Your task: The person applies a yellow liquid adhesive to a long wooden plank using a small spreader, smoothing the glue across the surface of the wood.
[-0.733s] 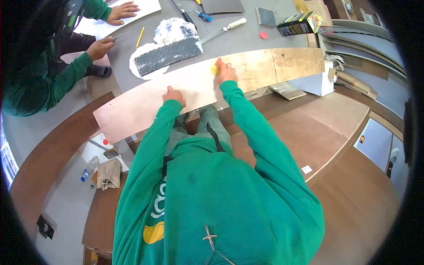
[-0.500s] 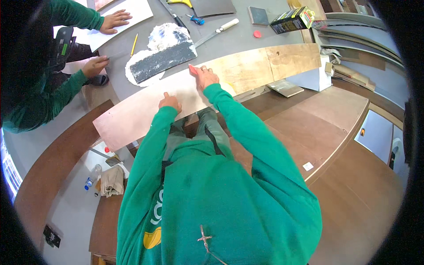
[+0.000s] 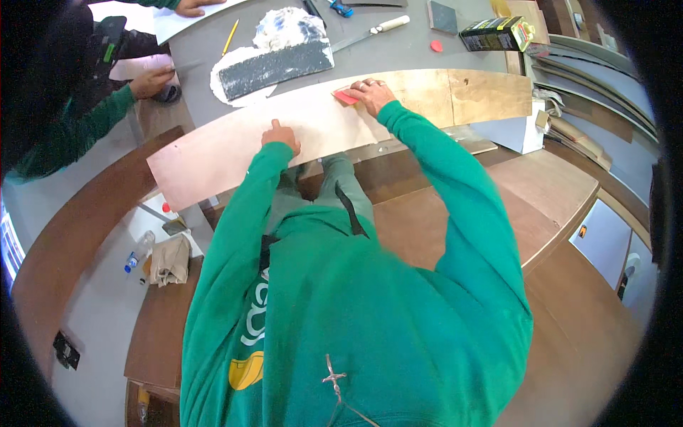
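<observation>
A long, pale board [image 3: 320,129] lies across the front of the person, its long axis slanting from near left to far right, with its far edge over the grey table [image 3: 398,58]. Both hands are at it. The right hand [image 3: 371,96], the farther of the two, has its fingers closed on a red pad [image 3: 346,97] and holds it against the board near the far edge. The left hand [image 3: 281,135] rests nearer and to the left, mostly curled with one digit pointing away; no tool shows in it, but its underside is hidden, so whether it grips anything cannot be told.

The pad lies just left of the right hand — that hand is plainly the nearer — and to the far right of the left hand, with bare board between.

Beyond the board's middle sits a dark blade [image 3: 276,71] among white paste [image 3: 290,27] — a knife [image 3: 373,32] lies to its right.
</observation>
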The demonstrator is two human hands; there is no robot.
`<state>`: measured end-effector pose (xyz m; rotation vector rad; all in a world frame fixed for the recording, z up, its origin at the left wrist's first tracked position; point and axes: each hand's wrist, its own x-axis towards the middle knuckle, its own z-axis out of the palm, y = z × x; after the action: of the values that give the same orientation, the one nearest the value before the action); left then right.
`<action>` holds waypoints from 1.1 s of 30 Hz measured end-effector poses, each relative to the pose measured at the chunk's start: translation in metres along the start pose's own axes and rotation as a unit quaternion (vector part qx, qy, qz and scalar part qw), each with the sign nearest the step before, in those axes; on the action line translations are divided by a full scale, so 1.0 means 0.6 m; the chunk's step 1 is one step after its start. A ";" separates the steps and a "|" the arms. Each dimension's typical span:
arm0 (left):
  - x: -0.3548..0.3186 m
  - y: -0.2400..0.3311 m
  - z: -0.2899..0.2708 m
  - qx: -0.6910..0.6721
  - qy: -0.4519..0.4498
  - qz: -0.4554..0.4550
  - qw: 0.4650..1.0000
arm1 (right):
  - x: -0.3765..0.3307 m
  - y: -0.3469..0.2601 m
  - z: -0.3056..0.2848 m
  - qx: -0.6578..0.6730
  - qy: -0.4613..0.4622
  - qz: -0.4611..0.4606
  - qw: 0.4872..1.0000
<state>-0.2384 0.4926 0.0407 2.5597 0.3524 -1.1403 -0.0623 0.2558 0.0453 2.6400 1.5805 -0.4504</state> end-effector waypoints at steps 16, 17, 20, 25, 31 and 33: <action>-0.010 0.012 0.023 -0.011 0.038 -0.012 0.999 | -0.318 -0.025 0.070 0.033 -0.108 0.044 0.993; -0.010 0.010 0.025 -0.012 0.040 -0.012 0.999 | -0.324 -0.026 0.074 0.035 -0.106 0.072 0.991; -0.025 -0.005 0.030 -0.008 0.052 0.015 0.998 | -0.275 -0.057 0.039 0.066 -0.047 0.128 0.988; -0.041 -0.042 0.074 -0.015 0.125 0.112 0.986 | -0.117 -0.080 0.048 0.104 0.123 0.200 0.966; -0.092 -0.139 0.142 -0.222 0.203 0.076 0.950 | -0.099 -0.115 0.030 0.065 0.005 0.117 0.991; -0.114 -0.174 0.162 -0.211 0.228 0.046 0.949 | -0.088 -0.085 0.026 0.071 0.034 0.116 0.990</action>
<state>-0.3846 0.5449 0.0113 2.3888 0.5140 -0.3691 -0.1332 0.2322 0.0504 2.9289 1.2765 -0.4809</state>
